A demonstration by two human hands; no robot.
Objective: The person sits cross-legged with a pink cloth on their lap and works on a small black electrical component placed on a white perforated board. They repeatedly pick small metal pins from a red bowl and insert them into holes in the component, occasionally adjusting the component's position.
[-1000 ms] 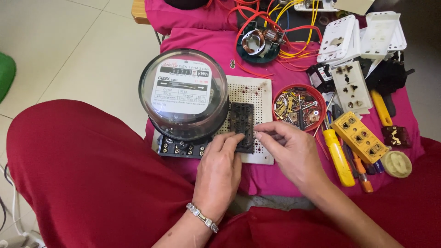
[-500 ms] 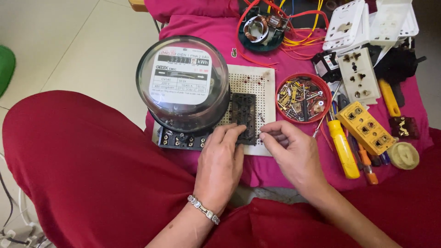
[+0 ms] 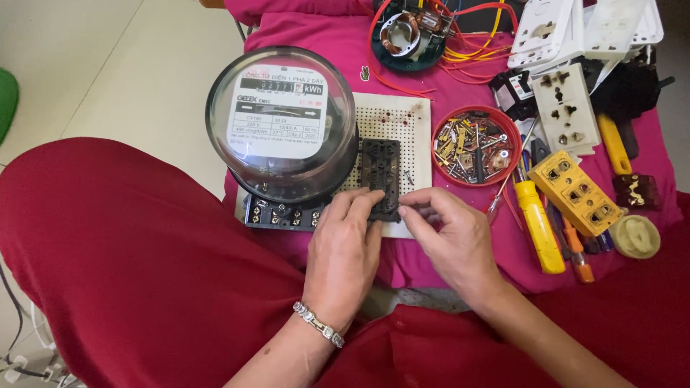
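Pinning down the black socket block (image 3: 381, 176) is the left hand (image 3: 343, 248): its fingertips press the block's lower end flat against the white perforated board (image 3: 413, 133), likely so the piece cannot slide. The right hand (image 3: 449, 233) has thumb and forefinger pinched narrow at the block's lower right corner; something small may sit in that grip, but I cannot tell what. A loose screw (image 3: 408, 174) lies on the board just beside the block.

The block sits just right of the round glass-domed electricity meter (image 3: 284, 122), whose black terminal strip (image 3: 280, 214) faces the person. The red dish of screws and small metal parts (image 3: 474, 146) is near the right hand, probably for easy reach. Further right lie a yellow-handled screwdriver (image 3: 535, 226), a yellow multi-socket block (image 3: 578, 192) and white wall sockets (image 3: 568, 108). A dark round base with a copper coil and red and yellow wires (image 3: 413, 32) is at the far edge.

Surface: a magenta cloth (image 3: 338, 36), not a bare tabletop. The person's red-clothed lap (image 3: 129, 273) fills the foreground. Floor is pale tile (image 3: 108, 57).
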